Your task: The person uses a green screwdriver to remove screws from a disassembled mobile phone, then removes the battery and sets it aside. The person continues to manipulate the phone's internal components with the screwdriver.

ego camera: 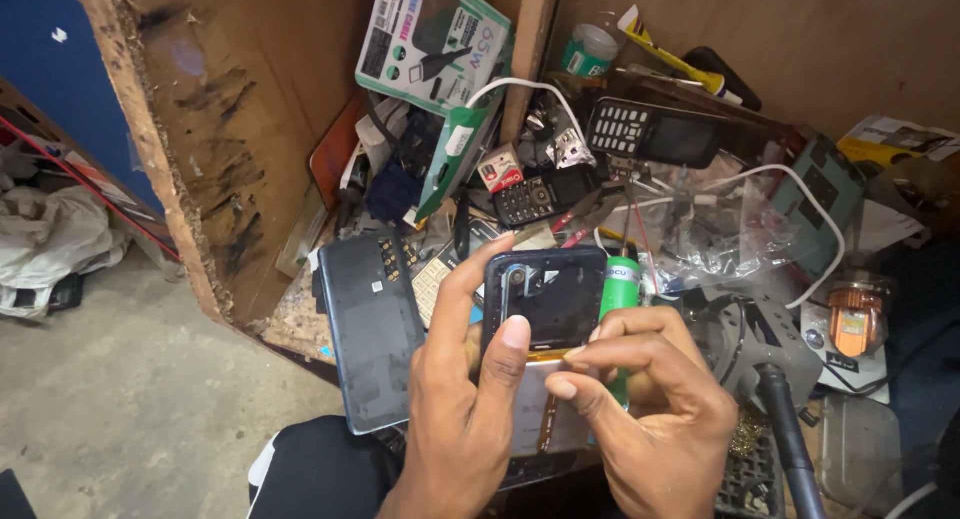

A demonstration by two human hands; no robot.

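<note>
My left hand (462, 399) grips a dark smartphone (548, 294) with its back opened, index finger along the left edge and thumb pressed on its lower middle. My right hand (655, 404) pinches at the phone's lower right edge, where an orange strip (545, 357) shows. A green cylindrical tool (621, 282) stands just behind the right hand's fingers; whether the hand holds it is hidden. A detached dark back cover (372, 324) lies to the left of the left hand.
Several keypad phones (650, 131), white cables (800, 194), a plastic bag (725, 241), boxes (430, 39) and a green device (822, 201) crowd the wooden bench. A copper coil part (857, 319) and a black hose (790, 439) sit right. Concrete floor (130, 399) lies left.
</note>
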